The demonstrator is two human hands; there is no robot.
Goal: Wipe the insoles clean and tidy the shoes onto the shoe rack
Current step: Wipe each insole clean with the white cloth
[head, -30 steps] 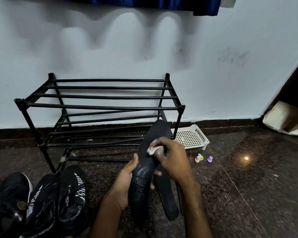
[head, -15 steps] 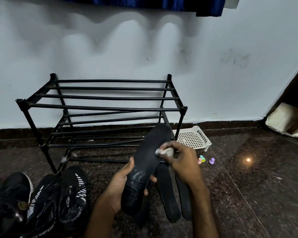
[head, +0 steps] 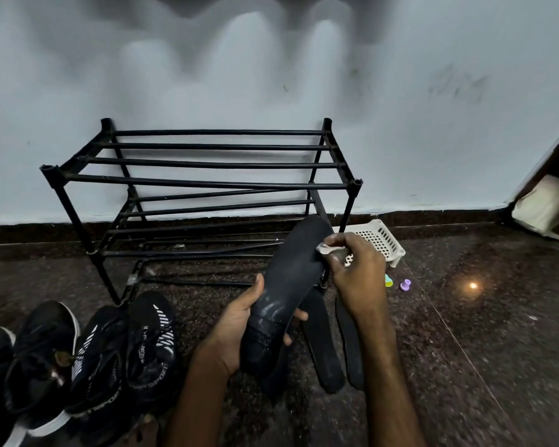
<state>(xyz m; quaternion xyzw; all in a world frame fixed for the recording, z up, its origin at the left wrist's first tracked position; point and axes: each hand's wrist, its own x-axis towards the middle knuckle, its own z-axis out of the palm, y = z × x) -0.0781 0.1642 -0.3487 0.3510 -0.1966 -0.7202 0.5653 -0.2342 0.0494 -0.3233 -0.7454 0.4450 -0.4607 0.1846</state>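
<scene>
The fingers (head: pixel 342 241) of your right hand (head: pixel 357 275) pinch a small white wipe (head: pixel 324 250). In the last second it has travelled up the black insole (head: pixel 288 279) from the middle to the edge near the toe, so this pass seems almost finished. Your left hand (head: pixel 236 321) curls around the heel end. The fingers hide most of the wipe, the spare insoles (head: pixel 323 346) blend into the dark floor, and the shoes (head: pixel 94 356), not yet on the shoe rack (head: pixel 207 185), are cut off at the left.

The shoe rack (head: pixel 200 183) stands open from front and above. Shoes (head: pixel 149 343) crowd the floor (head: pixel 497 333) at its left foot; loose insoles (head: pixel 323 350), a white basket (head: pixel 384 240) and small toys (head: pixel 405 284) clutter its right.
</scene>
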